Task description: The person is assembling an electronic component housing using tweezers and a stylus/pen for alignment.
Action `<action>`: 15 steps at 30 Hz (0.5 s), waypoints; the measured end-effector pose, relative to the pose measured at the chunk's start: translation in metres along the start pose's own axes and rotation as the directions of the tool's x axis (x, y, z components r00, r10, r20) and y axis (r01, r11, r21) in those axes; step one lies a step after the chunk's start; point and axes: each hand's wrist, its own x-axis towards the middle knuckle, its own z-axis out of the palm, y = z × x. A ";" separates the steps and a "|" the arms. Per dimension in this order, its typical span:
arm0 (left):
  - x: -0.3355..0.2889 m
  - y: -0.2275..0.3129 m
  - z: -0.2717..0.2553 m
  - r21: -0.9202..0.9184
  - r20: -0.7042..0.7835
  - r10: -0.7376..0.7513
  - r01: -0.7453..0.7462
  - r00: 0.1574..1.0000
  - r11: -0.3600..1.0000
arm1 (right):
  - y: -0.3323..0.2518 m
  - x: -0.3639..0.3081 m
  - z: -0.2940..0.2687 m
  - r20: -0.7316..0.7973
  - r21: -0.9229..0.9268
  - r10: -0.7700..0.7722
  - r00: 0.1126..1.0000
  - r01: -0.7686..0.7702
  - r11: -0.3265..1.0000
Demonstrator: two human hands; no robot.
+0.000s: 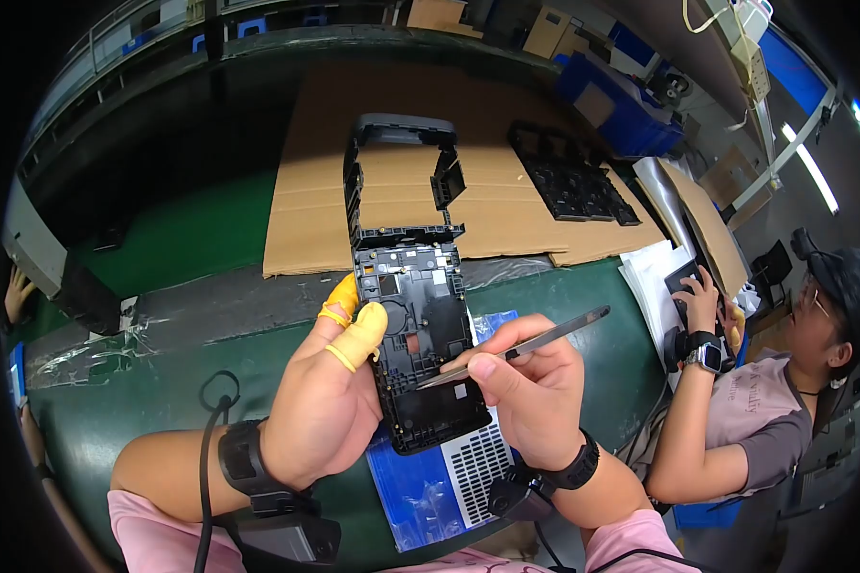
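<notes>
While my left hand (320,401), with yellow finger cots on thumb and forefinger, clasps the black plastic device frame (413,286) upright above the green bench (191,239), my right hand (530,392) pinches metal tweezers (521,349), their tip touching the frame's lower panel.

A flattened cardboard sheet (392,205) lies on the green tabletop (191,239), with a black moulded tray (571,177) resting on its right part. A blue bag (416,492) lies near the front edge. At right, a seated co-worker (755,411) leans beside blue bins (616,100).
</notes>
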 end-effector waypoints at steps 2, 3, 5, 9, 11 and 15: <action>0.000 0.000 -0.001 0.006 -0.011 0.004 -0.004 1.000 1.000 | 0.000 0.000 0.001 0.005 -0.009 -0.002 1.000 0.002 1.000; 0.000 0.000 0.000 0.006 -0.011 0.005 -0.004 1.000 1.000 | 0.000 0.000 0.002 0.001 -0.001 -0.005 1.000 0.005 1.000; -0.001 0.001 0.001 -0.001 -0.012 -0.001 0.001 1.000 1.000 | 0.000 0.001 0.003 -0.001 0.007 -0.008 1.000 0.008 1.000; -0.001 0.001 0.000 -0.001 0.000 0.000 0.000 1.000 1.000 | 0.000 0.001 0.004 0.010 0.015 -0.016 1.000 0.016 1.000; -0.001 0.001 -0.001 -0.021 0.001 -0.001 0.001 1.000 1.000 | 0.000 0.001 0.004 0.009 0.013 -0.023 1.000 0.023 1.000; -0.002 0.002 0.002 0.070 0.020 -0.005 0.003 1.000 0.998 | 0.000 0.002 0.003 0.008 -0.002 -0.017 1.000 0.017 1.000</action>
